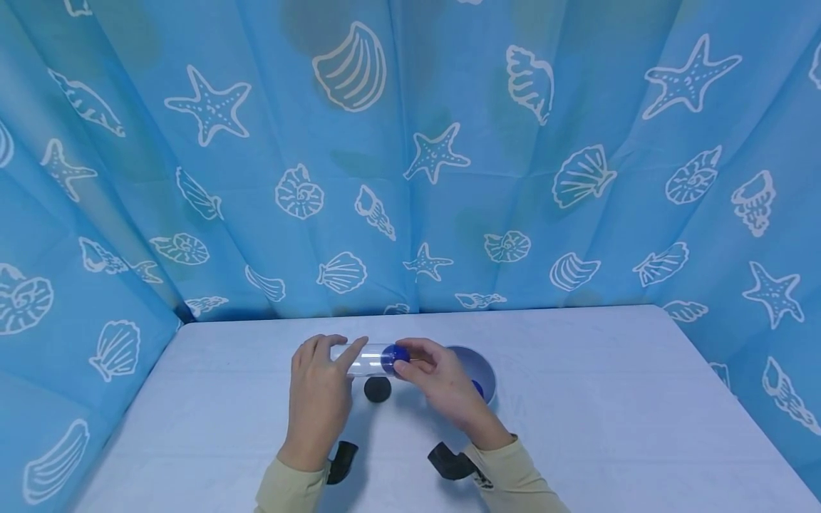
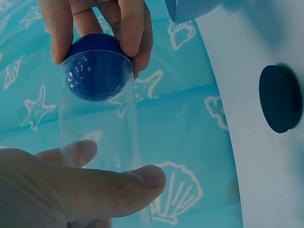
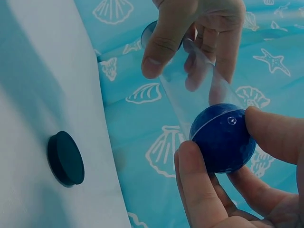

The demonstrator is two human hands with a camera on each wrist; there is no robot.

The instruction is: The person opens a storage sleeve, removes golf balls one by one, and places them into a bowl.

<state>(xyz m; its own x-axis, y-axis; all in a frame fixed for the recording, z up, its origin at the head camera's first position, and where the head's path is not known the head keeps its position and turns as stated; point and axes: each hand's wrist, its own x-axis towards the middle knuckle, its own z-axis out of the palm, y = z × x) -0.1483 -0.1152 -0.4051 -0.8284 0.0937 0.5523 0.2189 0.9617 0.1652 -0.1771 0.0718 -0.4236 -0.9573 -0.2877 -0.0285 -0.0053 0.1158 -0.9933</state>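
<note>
My left hand (image 1: 317, 402) grips a clear plastic tube (image 1: 365, 362), thumb on one side and fingers round the other. The tube lies roughly level above the table. At its right end, a dark blue dimpled golf ball (image 1: 395, 360) sits partly inside the mouth, the rim crossing it in the right wrist view. My right hand (image 1: 449, 385) pinches the ball's exposed part between thumb and fingers. Part of a dark round end (image 3: 149, 35) shows behind my left thumb.
A grey-blue bowl (image 1: 490, 370) stands behind my right hand, with another blue ball (image 1: 477, 388) partly visible in it. A round black cap (image 1: 378, 390) lies on the white-covered table (image 1: 609, 413) below the tube. A blue shell-patterned curtain (image 1: 436, 221) hangs behind.
</note>
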